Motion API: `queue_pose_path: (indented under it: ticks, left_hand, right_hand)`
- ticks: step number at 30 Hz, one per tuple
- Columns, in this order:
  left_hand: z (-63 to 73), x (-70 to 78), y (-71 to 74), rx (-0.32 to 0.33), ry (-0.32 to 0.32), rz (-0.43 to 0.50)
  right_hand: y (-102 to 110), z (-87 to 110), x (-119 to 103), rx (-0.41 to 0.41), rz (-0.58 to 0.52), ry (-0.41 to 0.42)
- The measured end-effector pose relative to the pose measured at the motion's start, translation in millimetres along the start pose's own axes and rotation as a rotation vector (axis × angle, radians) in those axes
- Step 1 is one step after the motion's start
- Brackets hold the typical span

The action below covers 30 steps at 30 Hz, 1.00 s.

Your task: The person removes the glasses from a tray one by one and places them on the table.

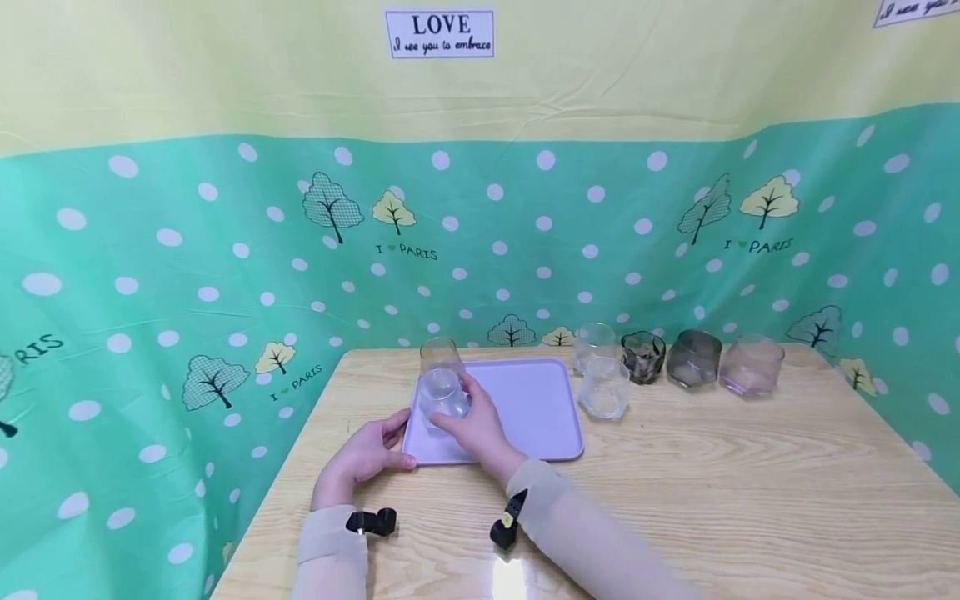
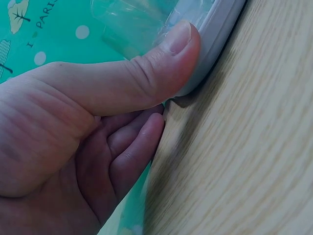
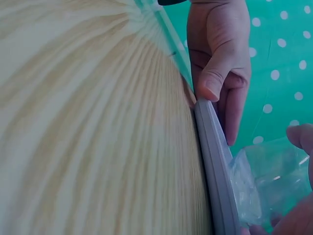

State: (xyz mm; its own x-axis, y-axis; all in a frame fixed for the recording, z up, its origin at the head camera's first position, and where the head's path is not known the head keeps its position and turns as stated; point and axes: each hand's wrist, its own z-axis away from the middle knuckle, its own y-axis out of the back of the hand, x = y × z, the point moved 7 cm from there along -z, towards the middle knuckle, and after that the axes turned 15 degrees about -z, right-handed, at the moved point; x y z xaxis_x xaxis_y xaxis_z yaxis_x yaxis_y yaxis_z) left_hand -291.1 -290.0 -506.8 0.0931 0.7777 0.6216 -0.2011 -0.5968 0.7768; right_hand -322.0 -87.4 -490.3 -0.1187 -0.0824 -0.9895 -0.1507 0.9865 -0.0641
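A lavender tray (image 1: 517,408) lies on the wooden table. My left hand (image 1: 367,450) holds the tray at its front left corner, thumb on the rim and fingers along the left side. In the left wrist view that thumb (image 2: 161,68) presses the rim's corner. My right hand (image 1: 480,425) grips a clear drinking glass (image 1: 441,393) over the left part of the tray. In the right wrist view the clear glass (image 3: 274,171) stands close against the tray surface, between thumb and fingers. Just behind it is a amber-tinted glass (image 1: 439,352), partly hidden by the clear one.
Right of the tray stand two clear glasses (image 1: 604,390), one behind the other. Farther right come a dark patterned glass (image 1: 642,358), a smoky grey glass (image 1: 694,360) and a pinkish glass (image 1: 752,367). A green and yellow printed curtain (image 1: 480,217) hangs behind the table.
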Motion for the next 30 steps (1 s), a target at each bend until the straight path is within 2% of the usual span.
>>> queue_pose_path:
  ticks: [5,8,18,30]
  left_hand:
    - [0.9,1.6,-1.0,0.003,0.006,0.001]
    - [0.6,2.1,-1.9,0.004,0.011,0.0]
    - [-1.2,1.3,-1.2,0.001,0.005,0.02]
    - [-1.4,-0.5,0.3,0.0,0.014,0.004]
  right_hand:
    - [-7.8,-4.7,3.1,0.086,0.016,0.019]
    - [-10.0,-6.1,5.5,0.107,0.046,0.038]
    - [-8.8,-7.2,2.2,0.082,0.133,0.048]
    - [-6.8,-9.2,4.7,0.073,0.15,0.049]
